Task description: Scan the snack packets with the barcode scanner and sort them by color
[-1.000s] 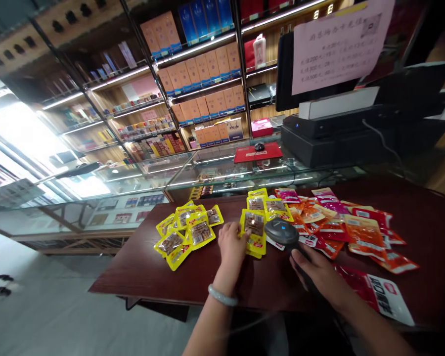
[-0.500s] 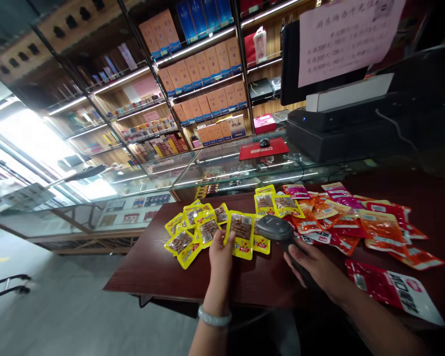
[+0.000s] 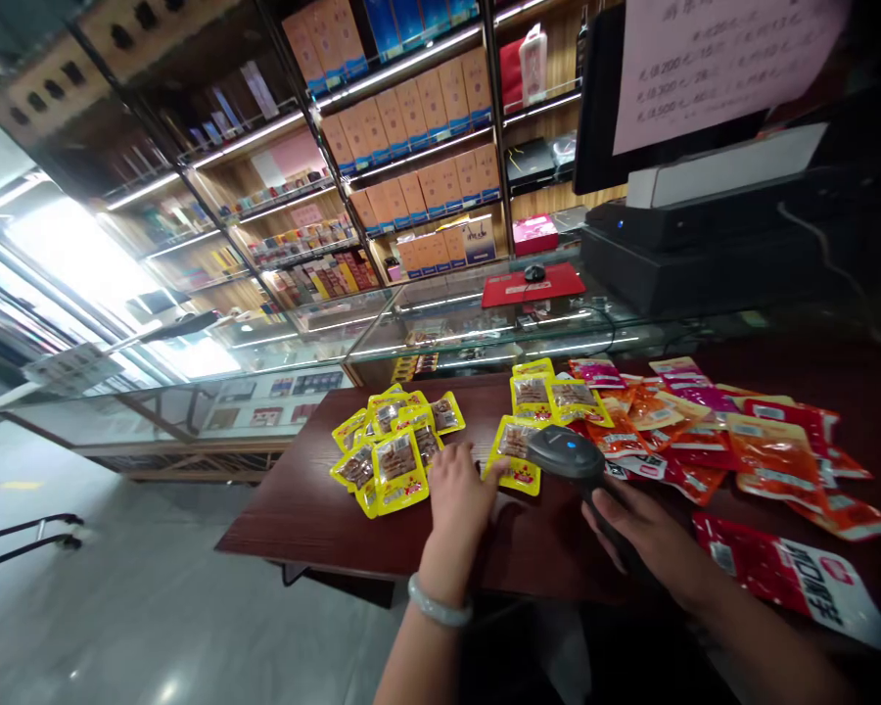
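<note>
My right hand (image 3: 642, 529) grips a dark grey barcode scanner (image 3: 567, 452) by its handle; a small blue light shows on its head. Under the scanner's head lies a single yellow snack packet (image 3: 512, 470), partly covered by it. My left hand (image 3: 461, 490) is over the dark red-brown table with fingers apart, its thumb reaching the packet's left edge. Left of that hand is a loose pile of yellow snack packets (image 3: 400, 468). Behind the scanner rest a few more yellow packets (image 3: 533, 392).
Orange, red and pink snack packets (image 3: 668, 421) are heaped at the right of the table (image 3: 286, 519). Nearer me lies a red-and-white packet (image 3: 793, 573). Behind stand a glass display counter (image 3: 440, 294), a mouse (image 3: 534, 273) on a red mat, and a monitor with a pink paper notice (image 3: 705, 78).
My left hand has let go of a yellow packet, now on top of the left pile, and has moved right to the single packet. The scanner's blue light now shows.
</note>
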A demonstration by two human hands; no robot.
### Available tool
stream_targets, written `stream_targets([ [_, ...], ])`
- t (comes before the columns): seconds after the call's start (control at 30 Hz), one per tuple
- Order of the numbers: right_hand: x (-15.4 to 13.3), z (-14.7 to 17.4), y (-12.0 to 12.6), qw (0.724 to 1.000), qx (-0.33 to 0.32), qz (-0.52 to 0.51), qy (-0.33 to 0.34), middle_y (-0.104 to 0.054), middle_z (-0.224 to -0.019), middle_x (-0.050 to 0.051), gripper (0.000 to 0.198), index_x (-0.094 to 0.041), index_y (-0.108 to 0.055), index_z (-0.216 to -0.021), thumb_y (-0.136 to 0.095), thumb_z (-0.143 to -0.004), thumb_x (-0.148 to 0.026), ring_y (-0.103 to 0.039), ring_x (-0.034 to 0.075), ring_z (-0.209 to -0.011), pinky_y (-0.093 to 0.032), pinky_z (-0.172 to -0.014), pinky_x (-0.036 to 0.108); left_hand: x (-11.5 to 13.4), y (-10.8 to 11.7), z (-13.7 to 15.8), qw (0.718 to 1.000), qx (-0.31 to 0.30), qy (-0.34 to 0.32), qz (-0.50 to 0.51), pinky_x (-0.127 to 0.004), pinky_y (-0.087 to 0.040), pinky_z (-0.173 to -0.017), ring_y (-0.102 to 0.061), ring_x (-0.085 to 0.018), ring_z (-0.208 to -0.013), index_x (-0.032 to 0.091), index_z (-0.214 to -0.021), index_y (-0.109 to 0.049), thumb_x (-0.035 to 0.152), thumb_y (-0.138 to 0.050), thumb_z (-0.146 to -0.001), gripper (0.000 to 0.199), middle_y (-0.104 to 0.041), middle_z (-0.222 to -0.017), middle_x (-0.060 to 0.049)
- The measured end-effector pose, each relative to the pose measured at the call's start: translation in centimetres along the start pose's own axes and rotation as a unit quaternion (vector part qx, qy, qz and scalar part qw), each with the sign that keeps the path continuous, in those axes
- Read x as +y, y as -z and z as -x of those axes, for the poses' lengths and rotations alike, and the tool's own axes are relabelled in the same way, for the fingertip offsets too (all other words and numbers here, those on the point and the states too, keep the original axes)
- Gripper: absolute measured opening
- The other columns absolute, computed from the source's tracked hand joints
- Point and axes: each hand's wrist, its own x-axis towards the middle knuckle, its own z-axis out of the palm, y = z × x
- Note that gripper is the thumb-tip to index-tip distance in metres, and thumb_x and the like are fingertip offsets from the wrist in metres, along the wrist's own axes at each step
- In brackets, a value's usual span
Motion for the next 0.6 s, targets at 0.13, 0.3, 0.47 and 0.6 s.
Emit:
stream_targets([
  [0.13, 0.0, 0.5, 0.5, 1.0, 0.002, 0.007, 0.001, -0.058, -0.055, -0.003, 0.059, -0.023, -0.065, -0.091, -0.072, -0.066, -0.076, -0.054, 0.012, -0.043, -0.044, -0.039, 0.022, 2.9, -1.5, -0.2, 0.995, -0.066, 0.009, -0.072, -0.043, -0.044, -0.093, -0.057, -0.035, -0.108, 0.014, -0.098, -0.064, 0.067, -0.061, -0.08, 0.056, -0.065, -0.106, -0.017],
  [0.3, 0.4, 0.6, 1.2, 1.0, 0.002, 0.025, 0.014, -0.056, -0.055, -0.004, 0.06, -0.022, -0.065, -0.091, -0.07, -0.067, -0.076, -0.05, 0.011, -0.041, -0.041, -0.037, 0.022, 2.1, -1.9, -1.7, 0.984, -0.14, 0.088, 0.068, -0.034, -0.044, -0.078, -0.063, -0.027, -0.092, 0.018, -0.098, -0.053, 0.044, -0.07, -0.08, 0.036, -0.068, -0.097, -0.011],
  [0.47, 0.7, 0.2, 1.3, 1.0, -0.002, 0.009, 0.013, -0.055, -0.055, -0.004, 0.055, -0.022, -0.063, -0.091, -0.069, -0.072, -0.073, -0.048, 0.011, -0.041, -0.04, -0.039, 0.021, 0.0, -2.1, -1.4, 0.949, -0.119, 0.143, 0.255, -0.026, -0.039, -0.065, -0.059, -0.017, -0.073, 0.023, -0.087, -0.043, 0.034, -0.069, -0.077, 0.03, -0.064, -0.082, -0.001],
  [0.6, 0.5, -0.5, 0.7, 0.999, -0.013, -0.033, -0.002, -0.053, -0.056, -0.005, 0.054, -0.024, -0.062, -0.092, -0.072, -0.07, -0.072, -0.047, 0.01, -0.042, -0.038, -0.039, 0.02, -1.2, -2.1, -0.5, 0.938, -0.087, 0.145, 0.303, -0.025, -0.039, -0.063, -0.057, -0.016, -0.069, 0.023, -0.083, -0.042, 0.037, -0.07, -0.074, 0.032, -0.06, -0.076, 0.002],
])
